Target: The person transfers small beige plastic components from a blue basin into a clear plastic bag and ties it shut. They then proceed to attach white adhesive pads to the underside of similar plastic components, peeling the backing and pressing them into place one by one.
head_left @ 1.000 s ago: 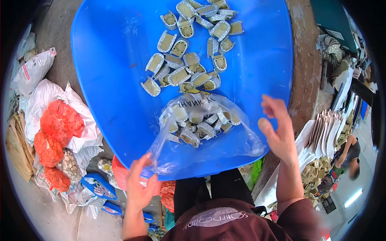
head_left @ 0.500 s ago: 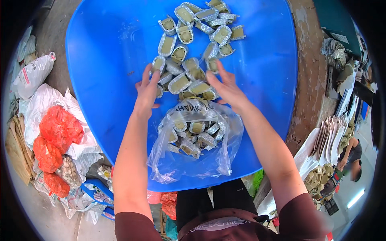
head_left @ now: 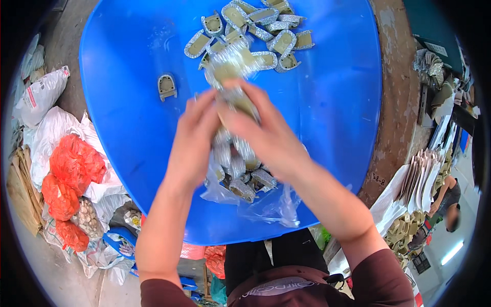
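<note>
My left hand and my right hand are cupped together around a clump of U-shaped beige pieces with silver, glittery sides. Motion blurs this clump, and my fingers hide part of it. Right below them lies a clear plastic bag, its mouth toward the clump, with several like pieces inside. Beyond my hands a loose pile of these pieces is spread out. One single piece sits apart to the left. All rest on a large blue plastic surface.
On the floor at left are white sacks and red plastic bags. A worn brown board edge runs along the right. Stacked pale sheets and a beige heap lie farther right, near another person.
My hands have come together, drawing a cluster of pieces toward the bag and over its mouth. One piece now lies alone at left, and the blue surface has shifted slightly.
</note>
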Available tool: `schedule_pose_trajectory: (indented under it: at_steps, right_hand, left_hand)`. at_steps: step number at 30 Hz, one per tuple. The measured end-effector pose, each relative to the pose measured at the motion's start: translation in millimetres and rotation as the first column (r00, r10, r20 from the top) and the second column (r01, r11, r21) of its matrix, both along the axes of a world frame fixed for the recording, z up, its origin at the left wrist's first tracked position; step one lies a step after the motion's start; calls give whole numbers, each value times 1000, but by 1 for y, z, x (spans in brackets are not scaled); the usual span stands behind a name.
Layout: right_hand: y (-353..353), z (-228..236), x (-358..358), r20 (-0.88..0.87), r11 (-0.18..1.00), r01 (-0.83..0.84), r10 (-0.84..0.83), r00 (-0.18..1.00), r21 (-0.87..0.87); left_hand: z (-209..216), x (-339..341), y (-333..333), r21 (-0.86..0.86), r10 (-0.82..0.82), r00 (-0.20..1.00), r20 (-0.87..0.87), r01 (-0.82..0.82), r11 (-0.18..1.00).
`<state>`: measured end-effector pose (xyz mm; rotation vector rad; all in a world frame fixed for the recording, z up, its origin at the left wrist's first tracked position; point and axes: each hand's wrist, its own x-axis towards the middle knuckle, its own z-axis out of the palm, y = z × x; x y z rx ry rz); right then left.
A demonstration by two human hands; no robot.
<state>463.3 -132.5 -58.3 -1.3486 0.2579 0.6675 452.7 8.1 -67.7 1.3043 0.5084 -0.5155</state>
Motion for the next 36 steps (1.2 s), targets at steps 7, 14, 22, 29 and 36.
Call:
schedule_pose_trajectory:
  at_steps: [7, 14, 22, 29, 36]
  right_hand:
    - [-43, 10, -106, 40, 1000, -29, 29, 999, -8]
    - [-70, -13, -114, 252, 520, -259, 718, 649, -814]
    - [-119, 2, -115, -162, 67, -308, 734, 660, -949]
    - [-132, 54, -116, -154, 355, -463, 635, 757, -812]
    - [-139, 88, -35, 19, 921, -362, 369, 929, -145]
  left_hand:
    - [11, -85, -14, 214, -390, 912, 130, 358, 909]
    - [-8, -121, -13, 778, -830, 547, -109, 567, 272]
    - [29, -151, 21, 790, -901, 251, -353, 596, -143]
    - [87, -143, 28, 836, -950, 171, -262, 532, -135]
    - [118, -81, 48, 500, -694, 702, 159, 549, 670]
